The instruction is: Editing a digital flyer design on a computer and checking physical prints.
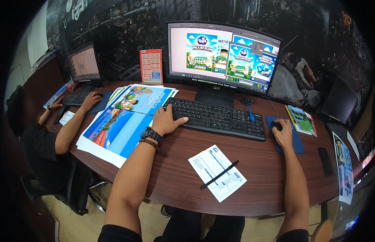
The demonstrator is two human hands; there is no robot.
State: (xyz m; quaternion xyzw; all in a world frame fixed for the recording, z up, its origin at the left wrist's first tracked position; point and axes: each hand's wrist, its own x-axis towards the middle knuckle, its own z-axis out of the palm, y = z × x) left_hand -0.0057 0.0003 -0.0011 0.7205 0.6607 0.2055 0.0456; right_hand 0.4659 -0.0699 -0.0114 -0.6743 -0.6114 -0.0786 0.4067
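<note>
The left end of the black keyboard [217, 117] is being covered by the left hand [165, 121], fingers loosely spread, grasping nothing. The mouse [276, 126] is being cupped by the right hand [283, 135] on the blue pad [296, 146], keeping keys and pointer reachable beneath the monitor [223, 56].

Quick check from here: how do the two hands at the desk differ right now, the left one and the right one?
The left hand lies on the left end of the black keyboard, fingers spread; the right hand cups a black mouse on a blue mouse pad. The left wrist carries a black watch and a bead bracelet; the right wrist is bare. Both rest palm down on the brown desk.
</note>
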